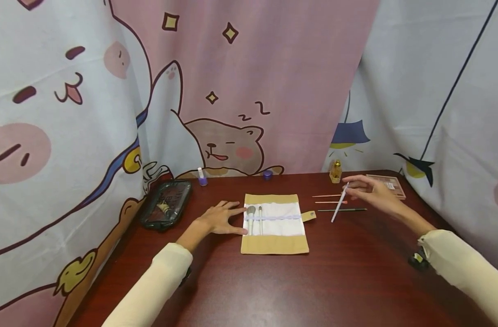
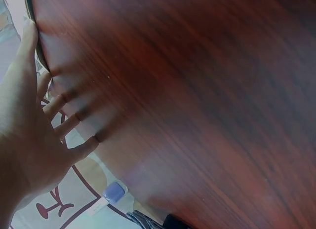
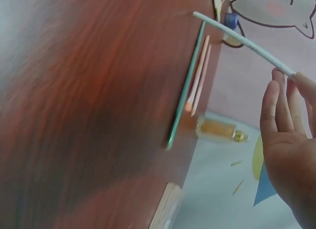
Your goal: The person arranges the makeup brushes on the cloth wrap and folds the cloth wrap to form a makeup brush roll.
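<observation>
Two brushes, one large (image 1: pixel 251 227) and one small (image 1: pixel 261 226), stand side by side in the left part of the unfolded roll (image 1: pixel 275 245), under its lilac band (image 1: pixel 283 218). The roll lies flat on the bench (image 1: pixel 249 290), its tab (image 1: pixel 308 216) sticking out to the right. The left hand (image 1: pixel 222 218) has its fingers spread apart, thumb and forefinger tips at the roll's left edge. The right hand (image 1: pixel 367 193) pinches the upper end of a white stick (image 1: pixel 340 204) between thumb and fingertips; the stick slants down toward the left, well apart from the brushes. Whether its lower end meets the bench, I cannot tell.

Near it lie a dark green stick (image 3: pixel 185 88) and two pinkish sticks (image 1: pixel 331 202), roughly parallel. Behind them stands a gold bottle (image 1: pixel 336 172), with a flat case (image 1: pixel 396 185) to its right. At the far left is a dark pouch (image 1: pixel 179 200), near a purple-and-white bottle (image 1: pixel 202 178). A purple jar (image 1: pixel 267 174) sits at the back.
</observation>
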The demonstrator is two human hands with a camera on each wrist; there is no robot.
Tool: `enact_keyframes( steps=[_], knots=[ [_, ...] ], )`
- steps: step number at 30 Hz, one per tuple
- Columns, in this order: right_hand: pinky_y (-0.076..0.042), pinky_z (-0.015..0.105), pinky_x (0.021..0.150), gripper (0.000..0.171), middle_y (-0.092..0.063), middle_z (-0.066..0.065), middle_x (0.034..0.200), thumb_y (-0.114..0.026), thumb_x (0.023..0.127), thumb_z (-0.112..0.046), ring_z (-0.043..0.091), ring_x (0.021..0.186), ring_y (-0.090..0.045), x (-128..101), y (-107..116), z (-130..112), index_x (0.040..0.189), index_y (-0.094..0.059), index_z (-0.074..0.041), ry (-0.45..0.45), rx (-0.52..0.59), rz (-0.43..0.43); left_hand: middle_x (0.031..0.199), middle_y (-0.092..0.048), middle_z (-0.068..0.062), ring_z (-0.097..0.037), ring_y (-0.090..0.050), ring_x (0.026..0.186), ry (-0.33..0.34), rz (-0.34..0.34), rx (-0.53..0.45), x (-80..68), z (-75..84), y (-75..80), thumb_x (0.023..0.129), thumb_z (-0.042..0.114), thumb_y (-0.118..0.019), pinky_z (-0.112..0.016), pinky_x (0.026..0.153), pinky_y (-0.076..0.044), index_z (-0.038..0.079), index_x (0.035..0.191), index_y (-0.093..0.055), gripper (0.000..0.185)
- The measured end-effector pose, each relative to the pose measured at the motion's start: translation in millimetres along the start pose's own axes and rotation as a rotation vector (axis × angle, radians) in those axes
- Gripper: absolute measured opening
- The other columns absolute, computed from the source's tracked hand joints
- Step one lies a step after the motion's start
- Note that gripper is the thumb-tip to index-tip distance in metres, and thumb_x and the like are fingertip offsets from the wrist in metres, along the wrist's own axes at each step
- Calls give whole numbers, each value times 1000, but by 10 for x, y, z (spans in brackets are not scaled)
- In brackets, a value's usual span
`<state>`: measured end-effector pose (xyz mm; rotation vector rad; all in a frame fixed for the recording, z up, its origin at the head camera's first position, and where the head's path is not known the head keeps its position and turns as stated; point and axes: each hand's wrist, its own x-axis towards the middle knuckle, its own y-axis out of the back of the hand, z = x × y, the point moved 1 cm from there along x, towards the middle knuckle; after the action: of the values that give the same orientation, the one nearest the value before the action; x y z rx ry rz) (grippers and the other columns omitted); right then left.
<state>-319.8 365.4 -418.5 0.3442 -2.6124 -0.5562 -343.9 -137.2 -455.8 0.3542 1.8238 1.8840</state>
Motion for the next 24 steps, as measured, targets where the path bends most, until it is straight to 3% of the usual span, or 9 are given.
enact_keyframes(
  steps=[8, 16, 24],
  knots=[
    [-61, 33, 80, 37, -74, -3, 119, -62, 104, -5, 11, 100, -73, 237, -199, -148, 139, -56, 5, -9, 66, 33, 169, -30, 1, -29, -28, 153, 6, -8, -1, 20, 5, -1, 81, 87, -57, -63, 115, -33, 41, 161, -36, 95],
    [-61, 30, 79, 33, -75, -1, 120, -64, 105, -14, 12, 98, -73, 462, -419, -282, 134, -66, 1, -38, -22, 25, 169, -30, 1, -28, -28, 153, 14, -13, -1, 13, 2, -2, 81, 88, -56, -62, 116, -34, 41, 161, -36, 95],
    [-58, 28, 78, 32, -76, 3, 119, -71, 101, -26, 18, 98, -73, 652, -627, -347, 130, -72, -12, -93, -59, 29, 169, -30, 2, -29, -28, 153, 10, -3, 11, 21, -6, -21, 81, 89, -55, -63, 115, -34, 42, 161, -36, 94]
  ],
)
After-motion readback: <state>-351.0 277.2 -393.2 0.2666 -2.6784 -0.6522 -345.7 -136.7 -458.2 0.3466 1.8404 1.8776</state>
